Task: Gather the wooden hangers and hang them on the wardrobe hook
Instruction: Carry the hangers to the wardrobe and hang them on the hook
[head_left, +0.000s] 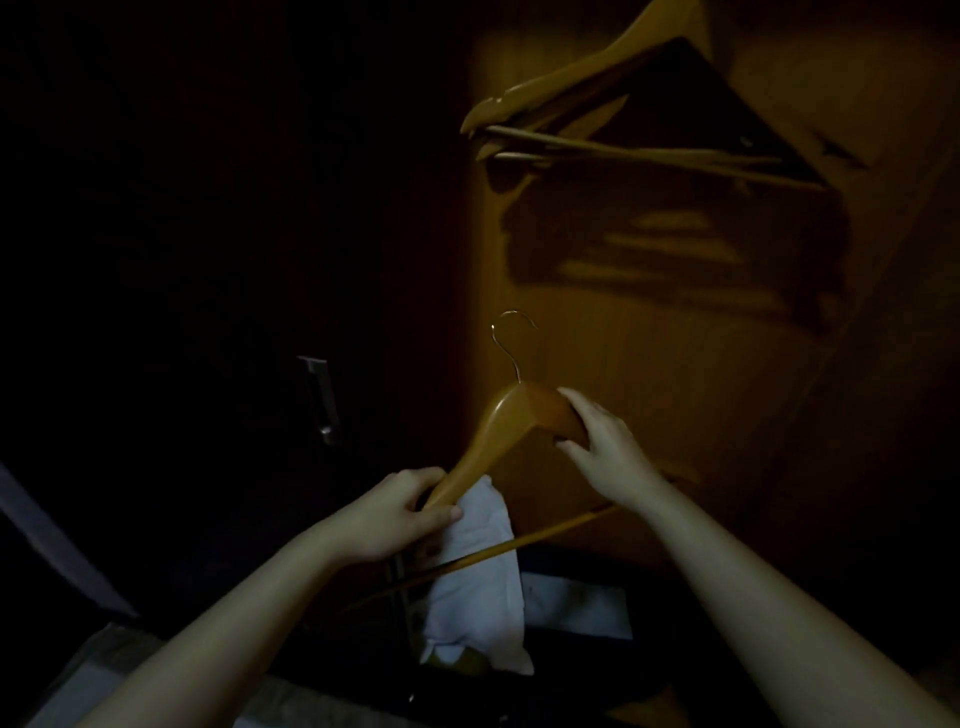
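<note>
In dim light, a person held a wooden hanger (506, 421), wire hook uppermost, before the wardrobe panel (649, 338). The left hand (400, 512) curled round the end of one arm and the right hand (602, 441) gripped the other shoulder. A white cloth (478, 582) hung just below the left hand, and other wooden hangers (587, 93) hung high on the panel.

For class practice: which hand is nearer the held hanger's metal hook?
Right. The right hand grips the hanger just below the metal hook; the left hand holds its far lower end.
</note>
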